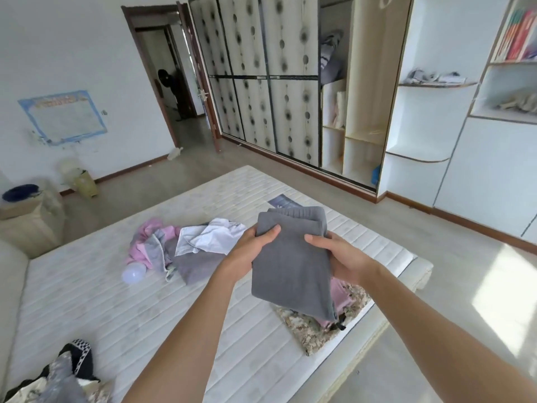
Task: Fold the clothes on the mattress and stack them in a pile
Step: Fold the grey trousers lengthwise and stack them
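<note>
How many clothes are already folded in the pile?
2 that I can see: a camouflage piece at the bottom and a pink one on top. The grey garment held in both hands hangs above them and may hide more.

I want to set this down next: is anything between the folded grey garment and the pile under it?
Nothing visible. Both hands, left hand and right hand, hold the grey garment directly above the pile on the mattress.
</note>
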